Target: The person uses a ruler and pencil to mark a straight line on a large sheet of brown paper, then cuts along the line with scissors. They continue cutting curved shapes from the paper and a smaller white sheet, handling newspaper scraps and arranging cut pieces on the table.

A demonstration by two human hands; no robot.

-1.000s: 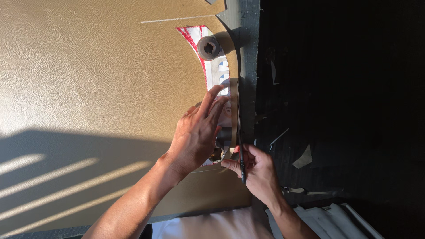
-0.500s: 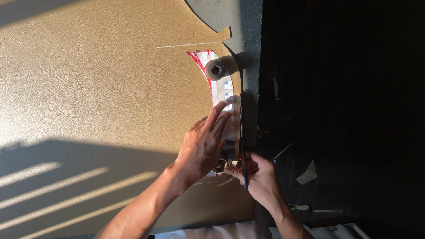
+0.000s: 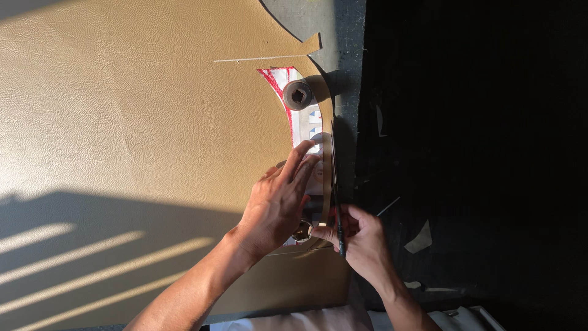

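A large tan leather sheet point(image 3: 135, 122) covers the work surface. On it lies a curved pattern piece point(image 3: 301, 125) with red and white print. My left hand point(image 3: 278, 202) presses flat on that pattern, fingers spread toward the sheet's right edge. My right hand point(image 3: 358, 239) grips a thin dark cutting tool point(image 3: 336, 202) whose blade runs along the pattern's straight edge. A narrow tan strip point(image 3: 326, 153) of leather stands beside the blade.
A round dark metal weight point(image 3: 298, 95) rests on the pattern's upper end. A second round weight point(image 3: 301, 231) peeks out under my left hand. To the right is a dark floor point(image 3: 478, 153) with leather scraps point(image 3: 418, 239). White cloth point(image 3: 306, 322) lies at the bottom.
The view has shifted, so the pattern and weight sit lower in the frame. Both hands stay on the pattern and the tool, in much the same grip.
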